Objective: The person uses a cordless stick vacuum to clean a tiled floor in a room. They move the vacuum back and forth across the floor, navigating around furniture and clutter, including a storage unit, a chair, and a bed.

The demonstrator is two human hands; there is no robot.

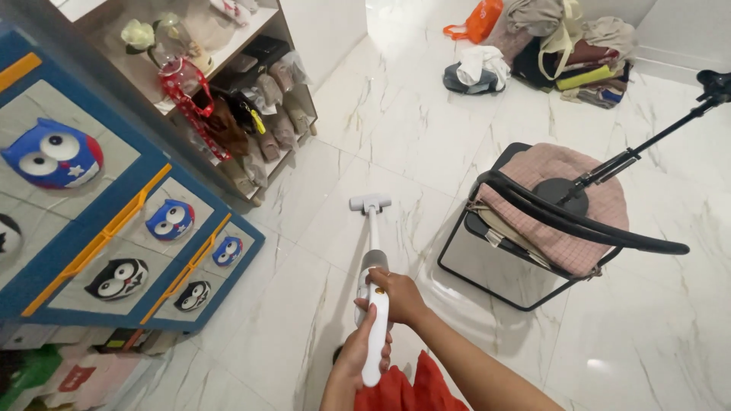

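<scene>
A white stick vacuum cleaner (373,251) stands on the white marble floor, its small floor head (370,202) out ahead of me. My right hand (396,295) wraps the upper part of the body just below the grey motor section. My left hand (359,352) grips the white handle lower down, nearer my body. Red clothing (403,392) shows at the bottom edge between my arms.
A blue drawer cabinet (114,228) with owl and penguin faces stands at the left, an open shelf (244,114) with bags and shoes behind it. A black chair (548,221) with a pink cushion sits at the right. A pile of clothes (563,53) lies at the far wall.
</scene>
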